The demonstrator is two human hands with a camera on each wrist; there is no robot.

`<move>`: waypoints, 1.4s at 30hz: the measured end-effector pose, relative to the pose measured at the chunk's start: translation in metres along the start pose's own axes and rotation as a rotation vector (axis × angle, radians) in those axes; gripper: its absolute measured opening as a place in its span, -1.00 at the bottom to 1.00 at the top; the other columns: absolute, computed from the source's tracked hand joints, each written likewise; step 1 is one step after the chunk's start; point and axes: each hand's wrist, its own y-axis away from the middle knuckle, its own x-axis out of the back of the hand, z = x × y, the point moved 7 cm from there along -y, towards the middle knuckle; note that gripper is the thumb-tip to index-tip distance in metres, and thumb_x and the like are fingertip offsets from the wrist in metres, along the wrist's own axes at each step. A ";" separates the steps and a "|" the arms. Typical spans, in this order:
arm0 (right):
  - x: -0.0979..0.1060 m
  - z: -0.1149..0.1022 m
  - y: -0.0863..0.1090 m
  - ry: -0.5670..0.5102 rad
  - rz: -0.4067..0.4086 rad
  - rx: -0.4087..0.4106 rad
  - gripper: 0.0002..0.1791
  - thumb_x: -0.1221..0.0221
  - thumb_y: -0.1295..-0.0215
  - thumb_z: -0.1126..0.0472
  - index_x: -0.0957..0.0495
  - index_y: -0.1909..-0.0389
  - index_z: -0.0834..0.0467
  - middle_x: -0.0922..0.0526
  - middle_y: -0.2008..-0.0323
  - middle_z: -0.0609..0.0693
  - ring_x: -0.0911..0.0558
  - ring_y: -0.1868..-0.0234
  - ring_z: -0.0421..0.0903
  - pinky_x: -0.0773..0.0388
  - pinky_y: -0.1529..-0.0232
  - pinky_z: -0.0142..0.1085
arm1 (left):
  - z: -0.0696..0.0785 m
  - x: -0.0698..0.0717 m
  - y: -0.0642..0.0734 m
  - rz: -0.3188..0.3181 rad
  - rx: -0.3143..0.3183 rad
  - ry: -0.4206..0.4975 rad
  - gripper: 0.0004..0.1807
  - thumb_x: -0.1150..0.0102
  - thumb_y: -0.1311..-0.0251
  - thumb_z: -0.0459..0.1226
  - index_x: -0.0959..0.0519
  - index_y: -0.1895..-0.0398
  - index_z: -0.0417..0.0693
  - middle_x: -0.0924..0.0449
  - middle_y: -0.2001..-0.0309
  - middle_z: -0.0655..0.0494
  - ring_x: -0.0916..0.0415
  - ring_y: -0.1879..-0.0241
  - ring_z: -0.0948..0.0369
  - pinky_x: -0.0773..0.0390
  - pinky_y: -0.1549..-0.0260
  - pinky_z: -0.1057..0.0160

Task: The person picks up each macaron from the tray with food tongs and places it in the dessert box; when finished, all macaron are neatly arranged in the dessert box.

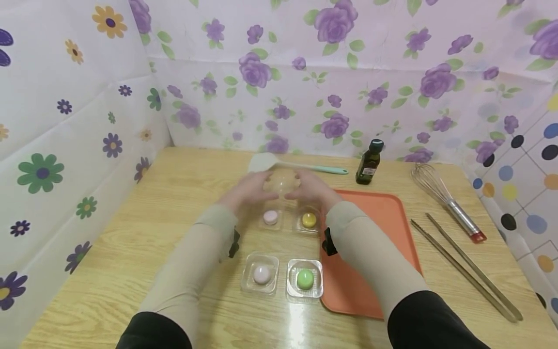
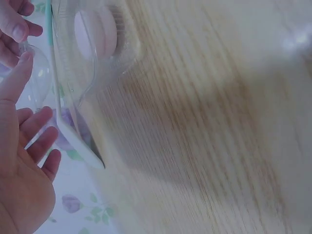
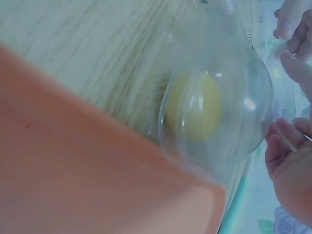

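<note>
Between my two hands is a clear plastic dome lid (image 1: pixel 282 182), held up near the back of the table. My left hand (image 1: pixel 255 188) grips its left side, thumb at the rim and fingers spread in the left wrist view. From the other side my right hand (image 1: pixel 313 186) holds it. Just below the hands, a pink macaron (image 1: pixel 271 217) and a yellow macaron (image 1: pixel 309 220) sit in clear plastic trays. A clear dome (image 3: pixel 243 105) covers the yellow one. Nearer me, a pale lavender macaron (image 1: pixel 262 275) and a green macaron (image 1: pixel 305 279) lie in uncovered trays.
An orange tray (image 1: pixel 362 291) lies partly under my right forearm. Behind are a spatula (image 1: pixel 261 162) with a mint handle and a dark bottle (image 1: pixel 369 162). At the right lie a whisk (image 1: pixel 449 201) and metal tongs (image 1: pixel 471 271). Patterned sheets hang around the table.
</note>
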 end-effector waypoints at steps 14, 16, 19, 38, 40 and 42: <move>0.004 -0.002 0.016 0.039 0.036 0.127 -0.03 -0.43 0.07 0.12 -0.12 -0.33 0.23 -0.35 -0.14 0.12 -0.44 -0.07 0.02 -0.45 -0.05 -0.17 | 0.008 0.008 0.015 0.020 -0.052 0.091 0.13 -0.45 0.13 -0.10 0.07 -0.48 0.10 -0.27 -0.26 -0.07 -0.27 -0.19 0.03 -0.29 -0.16 -0.01; 0.004 -0.002 0.018 0.033 0.046 0.163 -0.04 -0.44 0.09 0.15 -0.13 -0.32 0.23 -0.35 -0.13 0.13 -0.45 -0.05 0.02 -0.45 -0.05 -0.17 | 0.008 0.007 0.016 0.013 -0.051 0.073 0.15 -0.46 0.16 -0.07 0.06 -0.48 0.11 -0.21 -0.30 -0.05 -0.21 -0.23 0.03 -0.25 -0.19 -0.04; 0.002 -0.003 0.020 0.024 0.054 0.205 -0.05 -0.46 0.11 0.17 -0.15 -0.29 0.23 -0.36 -0.12 0.11 -0.45 -0.03 0.01 -0.46 -0.02 -0.18 | 0.009 0.008 0.019 0.020 -0.062 0.036 0.11 -0.47 0.20 -0.05 -0.04 -0.45 0.02 -0.16 -0.31 -0.03 -0.16 -0.25 0.02 -0.23 -0.20 -0.06; -0.018 -0.017 0.029 -0.819 -0.232 0.002 -0.41 0.20 -0.44 -0.07 -0.15 -0.34 0.19 -0.53 0.13 0.19 -0.55 0.15 0.10 -0.42 0.27 -0.30 | 0.029 0.031 0.049 0.346 -0.287 -0.275 -0.06 -0.44 0.28 0.04 -0.29 -0.24 -0.13 -0.27 -0.16 -0.11 -0.20 -0.09 -0.07 -0.19 -0.12 -0.11; -0.019 -0.018 0.030 -0.865 -0.249 -0.015 -0.39 0.28 -0.45 -0.12 -0.16 -0.33 0.19 -0.56 0.18 0.16 -0.56 0.16 0.10 -0.42 0.27 -0.30 | 0.031 0.032 0.052 0.378 -0.318 -0.310 -0.07 -0.43 0.28 0.03 -0.29 -0.23 -0.12 -0.27 -0.15 -0.11 -0.21 -0.07 -0.07 -0.22 -0.08 -0.09; -0.019 -0.019 0.030 -0.886 -0.268 -0.015 -0.36 0.33 -0.46 -0.16 -0.16 -0.33 0.19 -0.59 0.22 0.13 -0.56 0.16 0.10 -0.43 0.26 -0.28 | 0.032 0.032 0.055 0.409 -0.344 -0.338 -0.07 -0.44 0.29 0.03 -0.29 -0.22 -0.12 -0.27 -0.14 -0.10 -0.22 -0.04 -0.06 -0.24 -0.04 -0.08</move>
